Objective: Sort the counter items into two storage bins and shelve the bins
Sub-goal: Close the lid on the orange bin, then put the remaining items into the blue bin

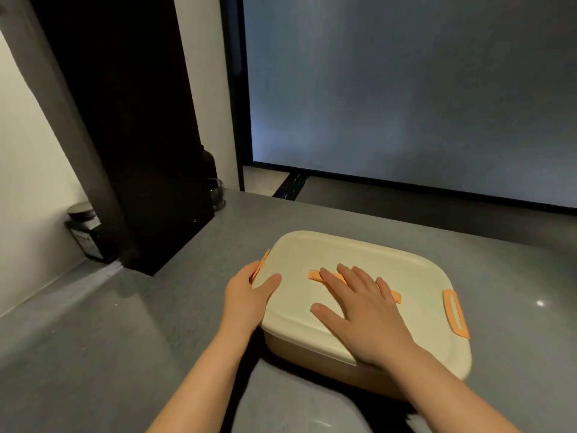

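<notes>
A cream storage bin (390, 270) with its lid on sits on the grey counter (109, 323), right of centre. The lid has an orange centre handle (395, 296) and an orange latch (456, 314) on its right end. My right hand (359, 314) lies flat on the lid, fingers spread over the centre handle. My left hand (246, 295) holds the bin's left end, thumb on top of the lid and fingers round the left orange latch (260, 265). The bin's contents are hidden.
A dark jar (86, 229) stands at the back left against the white wall. A tall black column (134, 135) rises from the counter, with a small glass (217, 193) and a dark bottle beside it. A frosted window lies beyond the counter's far edge.
</notes>
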`<state>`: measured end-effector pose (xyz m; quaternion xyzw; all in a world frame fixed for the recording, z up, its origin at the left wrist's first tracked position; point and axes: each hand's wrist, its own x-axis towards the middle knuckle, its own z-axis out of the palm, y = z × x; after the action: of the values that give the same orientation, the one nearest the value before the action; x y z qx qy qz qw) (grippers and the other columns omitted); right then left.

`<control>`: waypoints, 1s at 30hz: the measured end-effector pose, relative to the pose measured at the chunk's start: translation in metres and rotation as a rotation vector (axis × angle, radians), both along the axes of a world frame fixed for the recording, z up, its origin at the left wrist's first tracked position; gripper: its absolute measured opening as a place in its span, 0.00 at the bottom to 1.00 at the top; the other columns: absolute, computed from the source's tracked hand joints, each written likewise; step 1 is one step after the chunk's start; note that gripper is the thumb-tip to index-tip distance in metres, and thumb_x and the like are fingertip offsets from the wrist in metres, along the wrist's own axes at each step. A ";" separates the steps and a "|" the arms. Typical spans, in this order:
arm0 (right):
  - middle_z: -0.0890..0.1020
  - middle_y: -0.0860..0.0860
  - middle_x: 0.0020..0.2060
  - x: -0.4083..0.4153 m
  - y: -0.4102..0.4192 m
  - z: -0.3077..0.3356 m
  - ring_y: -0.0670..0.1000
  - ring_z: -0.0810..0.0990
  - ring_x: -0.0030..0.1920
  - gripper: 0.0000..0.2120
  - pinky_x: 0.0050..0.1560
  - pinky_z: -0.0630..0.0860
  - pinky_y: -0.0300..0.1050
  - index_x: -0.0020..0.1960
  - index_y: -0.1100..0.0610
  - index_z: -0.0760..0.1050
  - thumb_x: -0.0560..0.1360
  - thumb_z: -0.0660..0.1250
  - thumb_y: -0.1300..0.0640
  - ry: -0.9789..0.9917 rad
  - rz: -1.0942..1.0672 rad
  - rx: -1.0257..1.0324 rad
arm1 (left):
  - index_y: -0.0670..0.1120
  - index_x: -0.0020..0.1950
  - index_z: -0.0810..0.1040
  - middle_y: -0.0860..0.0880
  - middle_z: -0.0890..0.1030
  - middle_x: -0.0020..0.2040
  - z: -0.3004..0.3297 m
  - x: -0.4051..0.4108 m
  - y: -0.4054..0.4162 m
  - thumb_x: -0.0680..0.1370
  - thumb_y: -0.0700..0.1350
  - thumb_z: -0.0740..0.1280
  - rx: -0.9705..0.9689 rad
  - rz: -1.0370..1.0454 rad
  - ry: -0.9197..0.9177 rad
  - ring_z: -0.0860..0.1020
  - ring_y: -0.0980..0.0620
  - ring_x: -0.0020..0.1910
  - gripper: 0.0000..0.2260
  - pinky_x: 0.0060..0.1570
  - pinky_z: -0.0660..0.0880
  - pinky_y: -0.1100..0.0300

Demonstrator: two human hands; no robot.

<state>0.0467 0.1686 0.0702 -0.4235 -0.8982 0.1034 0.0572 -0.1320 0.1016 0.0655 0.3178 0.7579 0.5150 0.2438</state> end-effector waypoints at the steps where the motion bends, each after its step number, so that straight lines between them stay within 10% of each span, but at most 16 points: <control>1: 0.48 0.43 0.78 0.000 0.000 0.000 0.49 0.43 0.77 0.30 0.75 0.40 0.55 0.75 0.36 0.46 0.76 0.45 0.31 -0.003 0.000 -0.001 | 0.48 0.65 0.75 0.52 0.80 0.59 0.002 0.003 -0.001 0.76 0.45 0.67 0.011 0.011 0.038 0.75 0.58 0.48 0.17 0.38 0.68 0.72; 13: 0.42 0.43 0.77 -0.003 0.003 -0.004 0.48 0.37 0.77 0.29 0.75 0.37 0.56 0.76 0.37 0.42 0.77 0.41 0.32 -0.073 0.026 -0.015 | 0.50 0.72 0.65 0.49 0.74 0.66 0.001 0.020 0.005 0.81 0.46 0.57 -0.197 -0.021 0.510 0.73 0.46 0.62 0.18 0.57 0.69 0.53; 18: 0.45 0.43 0.78 0.001 0.005 -0.004 0.48 0.40 0.77 0.28 0.75 0.37 0.54 0.76 0.37 0.45 0.78 0.44 0.34 -0.008 0.024 -0.039 | 0.51 0.76 0.57 0.52 0.55 0.78 -0.003 0.047 0.010 0.82 0.50 0.51 -0.269 -0.146 0.800 0.53 0.53 0.76 0.22 0.75 0.48 0.50; 23: 0.56 0.48 0.77 0.034 -0.006 -0.001 0.50 0.51 0.77 0.22 0.75 0.43 0.52 0.75 0.48 0.59 0.81 0.52 0.51 0.174 -0.097 -0.006 | 0.50 0.73 0.65 0.51 0.64 0.75 0.006 0.104 0.019 0.81 0.45 0.56 -0.013 -0.460 0.625 0.61 0.52 0.74 0.20 0.73 0.57 0.51; 30: 0.56 0.48 0.77 0.170 -0.070 -0.004 0.46 0.47 0.77 0.22 0.73 0.34 0.48 0.74 0.43 0.60 0.81 0.55 0.45 0.282 -0.563 0.028 | 0.48 0.69 0.72 0.48 0.70 0.71 0.014 0.204 0.029 0.74 0.53 0.56 0.166 -0.862 0.502 0.68 0.46 0.70 0.25 0.69 0.63 0.48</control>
<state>0.2164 0.0990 0.0660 -0.6363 -0.7300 0.1289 0.2136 0.0723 0.1302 0.0800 0.7342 0.5494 0.3337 0.2186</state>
